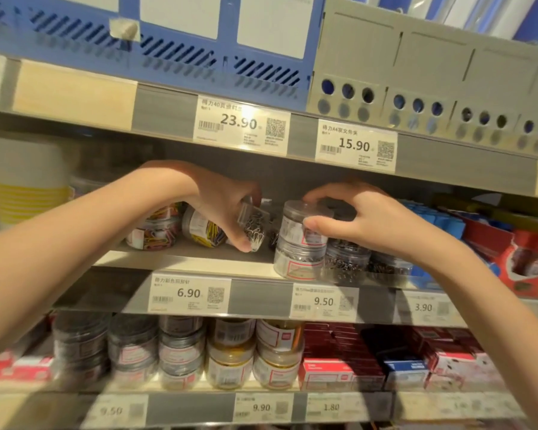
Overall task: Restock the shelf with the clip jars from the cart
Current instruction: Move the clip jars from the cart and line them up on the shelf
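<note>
Both arms reach up into the middle shelf (180,259) from the 7 and 5 o'clock corners. The left hand (221,206) is bent down at the wrist, fingers curled around a small clear box of silver clips (252,225) that's tilted, its lower end down by the shelf board. The right hand (363,218) sits on the top clip jar (305,225), thumb pressed to the jar's front at the label and fingers arched over the lid, so it's gripping it from above. That jar is stacked on a second clear jar (295,262) right at the shelf's front edge, about dead centre of the view.

At 9 o'clock from the left hand there's a jar of coloured paper clips (154,231) standing upright, and a tipped jar with yellow and blue clips (204,229) just beside it, partly behind the hand. At 3 o'clock from the stack, more clear jars with dark clips (346,262) sit close together, under the right wrist.

Price tags (190,293) run along the shelf edges, reading 6.90 and 9.50 here. The shelf below holds stacked jars (230,352) of grey and gold stuff plus red boxes (332,355) at 4 o'clock. Up top, blue file baskets (180,48) and grey file boxes (416,72). Edges of the frame are pretty blurry.
</note>
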The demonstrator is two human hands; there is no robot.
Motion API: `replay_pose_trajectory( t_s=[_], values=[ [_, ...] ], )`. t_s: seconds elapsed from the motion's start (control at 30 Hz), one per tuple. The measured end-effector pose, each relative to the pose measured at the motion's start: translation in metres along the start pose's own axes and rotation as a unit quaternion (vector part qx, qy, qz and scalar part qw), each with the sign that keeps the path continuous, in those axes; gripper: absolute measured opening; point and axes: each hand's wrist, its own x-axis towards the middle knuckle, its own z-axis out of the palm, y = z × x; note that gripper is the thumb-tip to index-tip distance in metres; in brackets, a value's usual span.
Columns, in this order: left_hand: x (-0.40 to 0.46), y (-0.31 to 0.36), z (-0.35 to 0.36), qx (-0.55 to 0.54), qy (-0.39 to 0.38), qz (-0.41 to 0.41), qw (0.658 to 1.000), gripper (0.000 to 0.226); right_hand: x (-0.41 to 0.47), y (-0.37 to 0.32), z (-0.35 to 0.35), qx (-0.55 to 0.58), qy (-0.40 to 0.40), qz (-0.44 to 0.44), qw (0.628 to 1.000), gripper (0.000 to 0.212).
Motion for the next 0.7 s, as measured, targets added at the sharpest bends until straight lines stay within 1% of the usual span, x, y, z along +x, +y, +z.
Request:
replay_pose_trajectory(
  t_s=[0.07, 0.13, 0.3, 0.33, 0.43, 0.47, 0.57, 0.7],
  values=[
    [0.000, -0.001, 0.000, -0.018, 0.004, 0.001, 1.000, 0.072, -0.002, 0.003, -0.001, 0.011, 0.001, -0.007, 1.000, 0.061],
    [0.002, -0.001, 0.001, -0.026, 0.012, 0.007, 1.000, 0.067, -0.005, 0.005, -0.001, 0.016, 0.004, -0.017, 1.000, 0.060],
    [0.011, -0.004, 0.002, -0.073, 0.035, 0.021, 0.996, 0.057, -0.012, 0.010, 0.005, 0.009, 0.019, -0.044, 0.999, 0.047],
    [0.013, -0.004, 0.002, -0.079, 0.042, 0.025, 0.996, 0.058, -0.012, 0.011, 0.006, 0.008, 0.020, -0.041, 0.999, 0.048],
    [0.016, -0.004, 0.004, -0.068, 0.074, 0.048, 0.994, 0.060, -0.014, 0.013, 0.006, 0.001, 0.028, -0.030, 0.999, 0.065],
    [0.016, -0.006, 0.003, -0.068, 0.068, 0.052, 0.994, 0.059, -0.015, 0.013, 0.005, 0.002, 0.031, -0.034, 0.999, 0.065],
    [0.016, -0.011, -0.001, -0.064, 0.008, 0.053, 0.996, 0.057, -0.017, 0.016, 0.003, -0.006, 0.035, -0.037, 0.999, 0.061],
    [0.016, -0.008, 0.001, -0.025, -0.018, 0.046, 0.998, 0.067, -0.018, 0.018, 0.005, -0.023, 0.036, -0.025, 0.999, 0.062]
  ],
)
